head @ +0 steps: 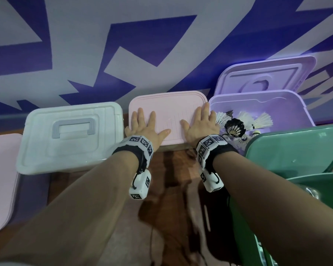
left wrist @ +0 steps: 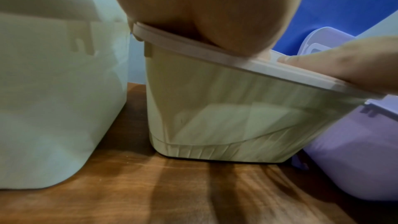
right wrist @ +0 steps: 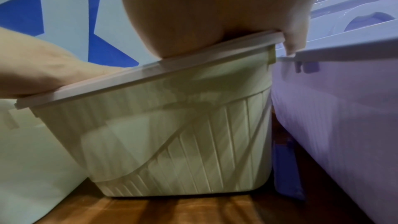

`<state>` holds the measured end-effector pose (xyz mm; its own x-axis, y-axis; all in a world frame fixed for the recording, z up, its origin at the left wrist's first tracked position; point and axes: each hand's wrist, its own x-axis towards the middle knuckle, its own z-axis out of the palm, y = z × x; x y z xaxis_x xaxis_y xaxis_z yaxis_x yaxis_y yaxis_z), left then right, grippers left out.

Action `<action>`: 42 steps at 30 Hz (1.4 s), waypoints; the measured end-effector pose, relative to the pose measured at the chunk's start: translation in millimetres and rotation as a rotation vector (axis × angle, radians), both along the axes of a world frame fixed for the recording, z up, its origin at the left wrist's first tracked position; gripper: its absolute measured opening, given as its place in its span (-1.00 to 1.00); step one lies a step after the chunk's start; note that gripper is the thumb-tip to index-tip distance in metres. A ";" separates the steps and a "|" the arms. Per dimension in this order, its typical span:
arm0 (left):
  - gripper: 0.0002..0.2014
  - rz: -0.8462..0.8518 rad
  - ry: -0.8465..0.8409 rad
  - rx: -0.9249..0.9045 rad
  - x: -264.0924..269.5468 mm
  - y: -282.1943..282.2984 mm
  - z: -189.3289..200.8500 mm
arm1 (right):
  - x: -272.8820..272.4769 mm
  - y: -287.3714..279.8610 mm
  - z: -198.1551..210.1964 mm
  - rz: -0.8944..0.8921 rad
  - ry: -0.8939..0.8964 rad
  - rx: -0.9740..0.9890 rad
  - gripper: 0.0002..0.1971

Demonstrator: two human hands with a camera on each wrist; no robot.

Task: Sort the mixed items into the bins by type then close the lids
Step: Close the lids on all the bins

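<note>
Fingers (head: 142, 117) of the left hand (head: 146, 129) lie straight and spread, flat on the pale pink rectangular plastic lid (head: 169, 110) of the ribbed translucent cream bin (left wrist: 215, 117); the right hand (head: 200, 125) lies the same way on the lid's other half, its outer fingers reaching over the edge. Both palms rest near the lid's front rim, thumbs pointing toward each other with bare lid between them. In both wrist views the lid sits level on the bin's rim.

Just beyond the right hand's little finger stands the open lilac plastic bin (head: 288, 104), holding white and black feathered shuttlecocks (head: 238, 123), its lilac lid (head: 265, 73) leaning upright behind it against the wall. Just beyond the left hand's little finger stands the white plastic bin (head: 69, 135), shut, with a grey handle lying flat in its lid. Further out on that side a pink lid (head: 2, 179) shows at the picture's edge. All stand on the brown wooden tabletop (left wrist: 193, 193). A green plastic chair (head: 296, 150) stands nearer the person, beside the right forearm. Behind the bins is a white wall with blue angular shapes (head: 142, 45).
</note>
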<state>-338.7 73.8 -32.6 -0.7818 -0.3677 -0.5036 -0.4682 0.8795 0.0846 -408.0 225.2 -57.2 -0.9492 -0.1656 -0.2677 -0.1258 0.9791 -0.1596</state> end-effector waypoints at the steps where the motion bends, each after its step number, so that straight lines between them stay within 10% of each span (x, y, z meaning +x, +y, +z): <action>1: -0.16 0.004 -0.001 0.010 -0.5 -0.2 0.8 | -0.5 0.1 0.6 0.001 -0.003 0.002 -0.20; 25: -0.16 -0.070 0.054 -0.007 -2.6 -4.2 4.8 | -5.3 -16.4 40.8 -0.012 -0.209 0.151 -0.18; 29: -0.28 -0.044 0.105 -0.004 -5.1 -2.1 27.4 | 14.5 -1.1 68.5 -0.019 -0.091 0.065 -0.43; 42: -0.42 -0.096 0.273 0.506 -25.4 160.9 62.7 | 28.2 138.1 137.5 -0.289 -0.043 -0.018 -0.46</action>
<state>-364.0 234.7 30.1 -0.9261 -0.0550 -0.3732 -0.2902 0.7360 0.6117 -379.8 363.2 80.3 -0.9454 0.1053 -0.3084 0.1655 0.9704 -0.1761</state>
